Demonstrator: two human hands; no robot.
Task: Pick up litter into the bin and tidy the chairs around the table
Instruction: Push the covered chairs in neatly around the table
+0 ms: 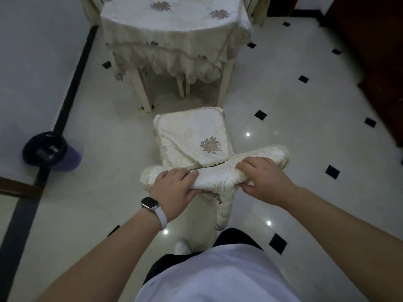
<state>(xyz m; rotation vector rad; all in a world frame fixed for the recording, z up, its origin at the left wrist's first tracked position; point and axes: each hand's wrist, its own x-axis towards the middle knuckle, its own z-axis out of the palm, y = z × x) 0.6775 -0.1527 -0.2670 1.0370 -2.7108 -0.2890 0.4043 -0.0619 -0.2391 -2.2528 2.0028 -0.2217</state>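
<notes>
The left hand (174,188) and right hand (265,182) grip the chair backrest (218,178) crosswise.

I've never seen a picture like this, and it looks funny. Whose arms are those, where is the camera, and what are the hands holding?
There is no machine here, just a person. The camera sits on the person's head and looks down, so you see their own two arms. The left hand, with a watch on its wrist, and the right hand both grip the padded top of a chair covered in cream cloth. Ahead stands a table under a flowered tablecloth; the chair is not pushed under it yet. By the wall on the left is a purple bin with a dark bag inside.
</notes>
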